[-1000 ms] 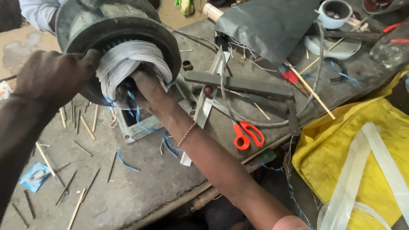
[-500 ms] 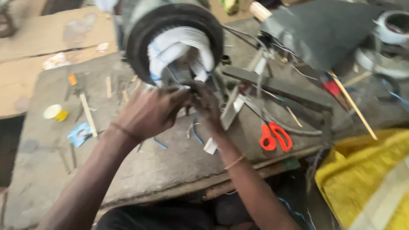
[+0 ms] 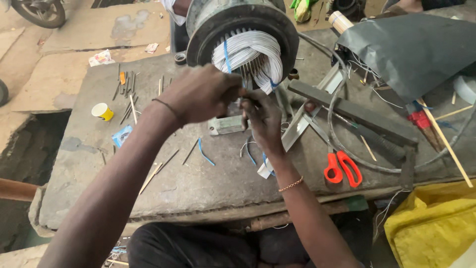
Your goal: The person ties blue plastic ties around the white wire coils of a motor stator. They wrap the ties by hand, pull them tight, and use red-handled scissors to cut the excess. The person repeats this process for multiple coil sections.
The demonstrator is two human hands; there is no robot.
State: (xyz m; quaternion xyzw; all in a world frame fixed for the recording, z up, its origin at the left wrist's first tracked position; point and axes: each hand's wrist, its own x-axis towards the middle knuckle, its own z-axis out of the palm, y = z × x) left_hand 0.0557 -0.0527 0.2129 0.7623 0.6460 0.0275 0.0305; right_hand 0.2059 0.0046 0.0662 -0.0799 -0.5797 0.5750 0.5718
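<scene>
left hand (image 3: 203, 94) closed; right hand (image 3: 263, 119) closed | touching, below motor stator (image 3: 243, 34) rim | slab (image 3: 198, 183) front bare

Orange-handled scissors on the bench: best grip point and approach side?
Take the scissors by the orange handle loops, coming from the near edge of the bench. The loops point toward the person and lie flat and uncovered; the blades run away under a black cable.
</scene>
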